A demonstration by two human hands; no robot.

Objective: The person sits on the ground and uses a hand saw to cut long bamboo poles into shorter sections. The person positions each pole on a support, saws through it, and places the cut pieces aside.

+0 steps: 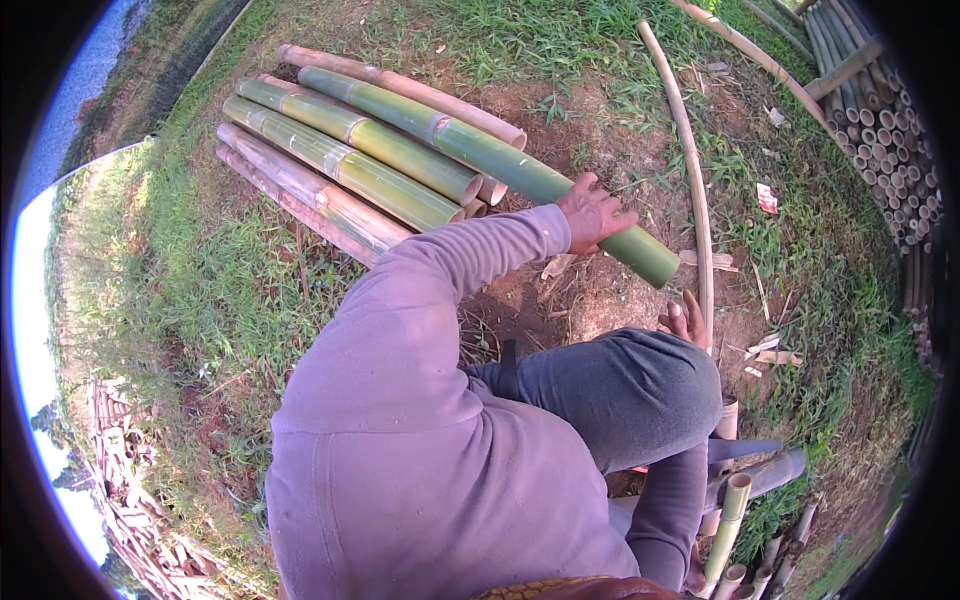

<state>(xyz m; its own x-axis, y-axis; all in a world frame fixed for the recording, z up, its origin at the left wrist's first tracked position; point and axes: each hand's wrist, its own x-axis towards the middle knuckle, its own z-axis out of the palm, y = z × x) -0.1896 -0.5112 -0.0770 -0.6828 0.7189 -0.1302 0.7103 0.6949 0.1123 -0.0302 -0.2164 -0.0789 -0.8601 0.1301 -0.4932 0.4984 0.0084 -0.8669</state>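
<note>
My left hand (597, 212) is wrapped over the top of a green bamboo pole (500, 163), close to its near cut end. The far part of this pole lies on a stack of thick bamboo poles (345, 165), some green and some brownish. Just past my bent knee (650, 390), the fingers of my right hand (685, 320) show, stretched and apart, a little below the cut end and not touching it. I see nothing in them. The knee hides the palm and wrist.
A long thin pole (690, 165) lies on the ground to the right. By my right forearm are a dark flat blade (745, 449) and short bamboo pieces (728, 530). Many cut poles (885, 135) are stacked at far right, and split scraps (140, 510) lie at lower left.
</note>
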